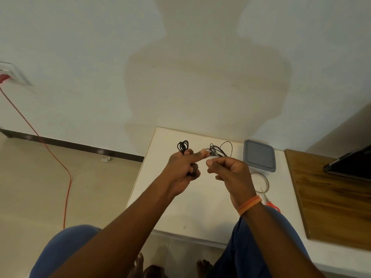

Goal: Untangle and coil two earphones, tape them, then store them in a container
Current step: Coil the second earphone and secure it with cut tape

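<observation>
Above the far half of the white bench [180, 207], held up between both hands: thin black earphone wire, two lots of it. Coiled bunch [183, 146] sticking up out of the left hand [183, 171], lower fingers curled round its tail against the palm, forefinger stretched out rightward. Looser tangle [219, 150] fanned out past the right hand [226, 169], thumb and forefinger pinched together on it where the loops meet, something pale at that pinch, too small to name. Whether one strand joins the two bunches: cannot tell.

Handling, by the look of it: featherweight, limp, springy enough to pop back open once released. Slick sheath, so likely to slide through a slack pinch. Thin leads, probably easy to damage near the buds and plug, so no yanking at knots. Best taken at the crossing of the loops, flat between thumb and finger, with the free end fed round rather than pulled.

Outward now. Grey lidded container [259, 155] at the back right of the bench, lid on. Roll of tape [267, 180] just in front of it, scissors [270, 201] with red handles nearer the wrist with the orange band [250, 204]. Wooden board [333, 197] to the right, a dark flat device [351, 163] on it. Plain pale wall behind, tiled floor, an orange cable [60, 161] trailing down from a wall socket [14, 74] at the left.
</observation>
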A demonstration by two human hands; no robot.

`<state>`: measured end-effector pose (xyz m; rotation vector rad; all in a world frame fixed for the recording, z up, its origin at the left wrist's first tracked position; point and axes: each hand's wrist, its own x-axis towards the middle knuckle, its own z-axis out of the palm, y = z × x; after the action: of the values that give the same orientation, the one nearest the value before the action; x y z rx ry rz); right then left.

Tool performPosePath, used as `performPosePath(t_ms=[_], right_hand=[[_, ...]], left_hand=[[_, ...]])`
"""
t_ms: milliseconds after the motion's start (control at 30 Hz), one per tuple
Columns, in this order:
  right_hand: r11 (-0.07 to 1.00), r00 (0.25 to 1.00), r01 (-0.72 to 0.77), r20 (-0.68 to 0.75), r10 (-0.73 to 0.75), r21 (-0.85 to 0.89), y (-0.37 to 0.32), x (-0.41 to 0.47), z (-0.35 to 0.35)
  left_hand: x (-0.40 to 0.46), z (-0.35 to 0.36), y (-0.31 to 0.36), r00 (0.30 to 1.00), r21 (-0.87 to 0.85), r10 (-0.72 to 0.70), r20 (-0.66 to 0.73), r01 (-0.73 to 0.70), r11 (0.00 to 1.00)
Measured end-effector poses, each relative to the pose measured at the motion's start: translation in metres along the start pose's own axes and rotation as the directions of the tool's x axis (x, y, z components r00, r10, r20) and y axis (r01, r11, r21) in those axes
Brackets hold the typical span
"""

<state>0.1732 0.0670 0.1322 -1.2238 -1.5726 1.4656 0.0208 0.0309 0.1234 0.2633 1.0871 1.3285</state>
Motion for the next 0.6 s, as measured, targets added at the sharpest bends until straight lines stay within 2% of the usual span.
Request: performPosePath(t_ms=[100,200,333,433,600], right_hand=[[0.998,1.0,-0.011,0.0,0.011,-0.057,0.002,0.001,0.002],[0.997,1.0,-0.016,-0.007,0.015,-0.07,0.005,0.003,0.001],[0.991,0.995,-0.094,-0.013,0.096,0.091,0.005,0.008,-0.006],[0.963,0.987,-0.15,0.085,0.134,0.223,0.003,0.008,-0.009],[0.908,0.942,-0.33,0.148,0.3,0.258,0.003,0.007,-0.013]], left_hand=[[0.002,0.003,0.0,1.0,-0.031,0.011,-0.015,-0.011,0.999],[0.005,0.005,-0.003,0.999,0.007,0.019,-0.033,-0.019,1.0],[0.007,0.003,-0.005,0.997,0.096,0.018,-0.071,-0.011,0.995],[0.01,0.001,-0.006,0.999,0.11,0.019,-0.051,-0.013,0.994],[0.013,0.001,-0.004,0.999,0.252,0.017,-0.044,-0.005,0.968]])
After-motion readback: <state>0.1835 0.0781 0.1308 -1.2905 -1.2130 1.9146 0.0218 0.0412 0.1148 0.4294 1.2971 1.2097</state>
